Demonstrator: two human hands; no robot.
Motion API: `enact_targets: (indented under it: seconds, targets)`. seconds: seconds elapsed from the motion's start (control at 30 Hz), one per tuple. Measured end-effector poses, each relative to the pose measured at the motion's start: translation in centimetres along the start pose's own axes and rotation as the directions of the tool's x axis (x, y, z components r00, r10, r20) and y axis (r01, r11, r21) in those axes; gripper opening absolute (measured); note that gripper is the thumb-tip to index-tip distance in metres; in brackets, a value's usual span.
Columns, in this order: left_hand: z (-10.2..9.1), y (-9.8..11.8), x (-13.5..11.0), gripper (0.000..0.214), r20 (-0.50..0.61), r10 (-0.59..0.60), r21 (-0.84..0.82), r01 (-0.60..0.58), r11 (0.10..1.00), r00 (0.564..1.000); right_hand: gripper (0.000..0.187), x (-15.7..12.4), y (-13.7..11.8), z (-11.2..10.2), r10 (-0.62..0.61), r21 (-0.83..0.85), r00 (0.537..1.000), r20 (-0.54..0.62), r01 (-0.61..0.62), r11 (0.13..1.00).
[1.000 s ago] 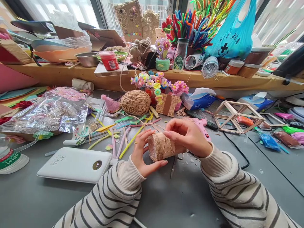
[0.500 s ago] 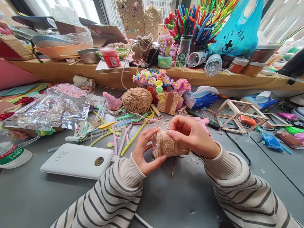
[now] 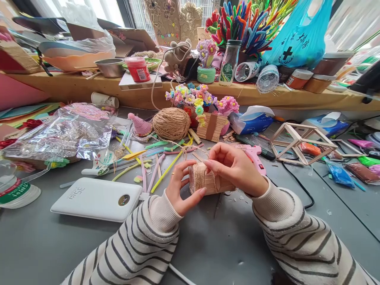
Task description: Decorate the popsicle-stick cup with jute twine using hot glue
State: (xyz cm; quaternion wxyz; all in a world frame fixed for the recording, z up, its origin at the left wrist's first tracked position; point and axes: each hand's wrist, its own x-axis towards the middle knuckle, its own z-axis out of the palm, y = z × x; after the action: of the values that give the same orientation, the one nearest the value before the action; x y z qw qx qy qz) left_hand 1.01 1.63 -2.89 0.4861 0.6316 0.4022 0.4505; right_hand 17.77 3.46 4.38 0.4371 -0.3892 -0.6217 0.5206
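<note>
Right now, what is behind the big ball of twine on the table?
Behind the ball of twine, colourful flowers rise above its top, and the brown ledge stands farther back. The ball covers the tabletop directly behind it, so anything low there cannot be seen.

place: craft workspace by windows [image 3: 356, 29] | tabletop [image 3: 225, 245]: twine ball [image 3: 171, 124], pink glue gun [image 3: 254, 157], bundled craft sticks [image 3: 218, 127], wooden-stick frame [image 3: 302, 139] | ledge [image 3: 133, 97] behind: bright pipe cleaners [image 3: 242, 31], fuzzy flowers [image 3: 206, 51] in green pot [image 3: 206, 75]
</note>
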Motion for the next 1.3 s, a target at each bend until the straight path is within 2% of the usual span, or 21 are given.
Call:
enact_targets:
  seconds: [0.27, 0.43, 0.57, 0.9, 1.17, 1.3]
  targets:
    - [-0.2, -0.2, 0.0, 0.054, 0.021, 0.077, 0.011, -0.077, 0.997, 0.997, 0.015, -0.2, 0.1, 0.2, -0.052, -0.104, 0.998, -0.026, 0.049, 0.993]
    - [-0.2, -0.1, 0.0, 0.053, 0.029, 0.123, 0.01, -0.123, 0.992, 0.992, 0.017, -0.3, 0.4, 0.3, -0.181, -0.265, 0.98, -0.086, 0.152, 0.952]
    - [-0.2, 0.0, 0.0, 0.055, 0.024, 0.136, -0.004, -0.136, 0.991, 0.99, 0.015, -0.5, 0.3, 0.4, -0.236, -0.358, 0.969, -0.068, 0.197, 0.913]
    - [-0.1, 0.3, -0.1, 0.057, 0.034, 0.166, 0.025, -0.167, 0.986, 0.986, 0.013, -0.5, -0.3, 0.3, -0.292, -0.485, 0.955, -0.054, 0.231, 0.844]
    - [-0.1, 0.4, -0.2, 0.061, 0.05, 0.283, 0.098, -0.287, 0.953, 0.958, 0.014, -0.5, -0.9, 0.0, -0.301, -0.527, 0.951, -0.069, 0.222, 0.821]
    - [-0.2, 0.4, -0.1, 0.068, 0.099, 0.327, 0.052, -0.333, 0.941, 0.94, 0.013, -0.5, -0.9, -0.1, -0.324, -0.533, 0.945, -0.053, 0.248, 0.809]
